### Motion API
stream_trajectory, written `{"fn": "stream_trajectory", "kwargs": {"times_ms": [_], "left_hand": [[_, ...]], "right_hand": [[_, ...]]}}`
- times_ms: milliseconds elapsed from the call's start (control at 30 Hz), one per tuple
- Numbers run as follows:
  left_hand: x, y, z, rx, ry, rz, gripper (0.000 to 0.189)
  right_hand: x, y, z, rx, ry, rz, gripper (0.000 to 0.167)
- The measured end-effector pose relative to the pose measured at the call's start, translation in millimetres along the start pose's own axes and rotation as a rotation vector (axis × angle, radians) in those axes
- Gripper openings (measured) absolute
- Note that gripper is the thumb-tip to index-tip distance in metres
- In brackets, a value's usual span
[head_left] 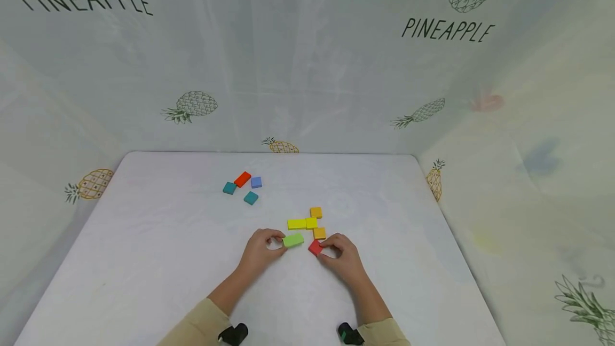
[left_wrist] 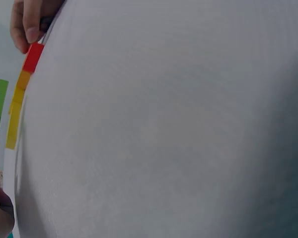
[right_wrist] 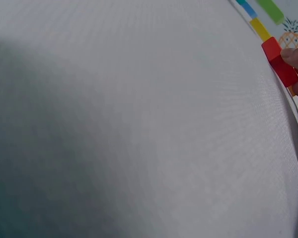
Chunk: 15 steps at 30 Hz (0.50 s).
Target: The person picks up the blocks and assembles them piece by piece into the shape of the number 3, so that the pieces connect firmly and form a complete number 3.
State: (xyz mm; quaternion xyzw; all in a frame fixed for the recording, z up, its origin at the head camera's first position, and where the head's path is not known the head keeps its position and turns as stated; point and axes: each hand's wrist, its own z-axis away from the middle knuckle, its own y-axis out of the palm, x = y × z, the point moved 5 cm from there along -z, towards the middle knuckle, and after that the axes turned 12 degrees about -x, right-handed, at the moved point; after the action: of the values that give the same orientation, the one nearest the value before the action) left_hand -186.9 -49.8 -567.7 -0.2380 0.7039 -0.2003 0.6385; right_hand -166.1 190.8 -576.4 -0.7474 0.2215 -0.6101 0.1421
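Observation:
My left hand (head_left: pixel 261 250) pinches one end of a light green block (head_left: pixel 293 240) between thumb and fingertips. In the left wrist view that green block (left_wrist: pixel 0 99) appears raised off the table. With thumb and index finger my right hand (head_left: pixel 343 256) pinches a red block (head_left: pixel 315 248). Just beyond it lies an orange block (head_left: pixel 319 233). A long yellow block (head_left: pixel 297 224) meets a short yellow block (head_left: pixel 311 222) end to end, and another orange block (head_left: pixel 315 212) sits behind them. The right wrist view shows fingers on the red block (right_wrist: pixel 279 62).
Farther back on the white table (head_left: pixel 168 239) lie an orange-red block (head_left: pixel 242 179), a blue block (head_left: pixel 256 182) and two teal blocks, one nearer (head_left: pixel 251 198) and one at left (head_left: pixel 229 188). A pineapple-print cloth (head_left: pixel 288 57) hangs behind the table.

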Motion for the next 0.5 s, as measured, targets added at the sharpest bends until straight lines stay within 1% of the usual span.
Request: {"fn": "stream_trajectory", "kwargs": {"times_ms": [167,267,433,500], "left_hand": [[-2.1,6.5,4.7,0.052,0.008,-0.009,0.026],[-4.2,8.4,6.9,0.07,0.044,-0.005,0.026],[-5.7,9.1,10.1,0.08,0.097,-0.005,0.024],[-6.1,9.3,11.5,0.086,0.107,-0.005,0.024]], "right_hand": [[1.0,-0.4,-0.5,0.0,0.003,-0.007,0.022],[1.2,-0.4,-0.6,0.001,-0.007,-0.005,0.022],[0.0,-0.3,-0.9,-0.009,-0.013,-0.005,0.023],[-0.9,-0.3,-1.1,-0.016,-0.01,-0.002,0.024]]}}
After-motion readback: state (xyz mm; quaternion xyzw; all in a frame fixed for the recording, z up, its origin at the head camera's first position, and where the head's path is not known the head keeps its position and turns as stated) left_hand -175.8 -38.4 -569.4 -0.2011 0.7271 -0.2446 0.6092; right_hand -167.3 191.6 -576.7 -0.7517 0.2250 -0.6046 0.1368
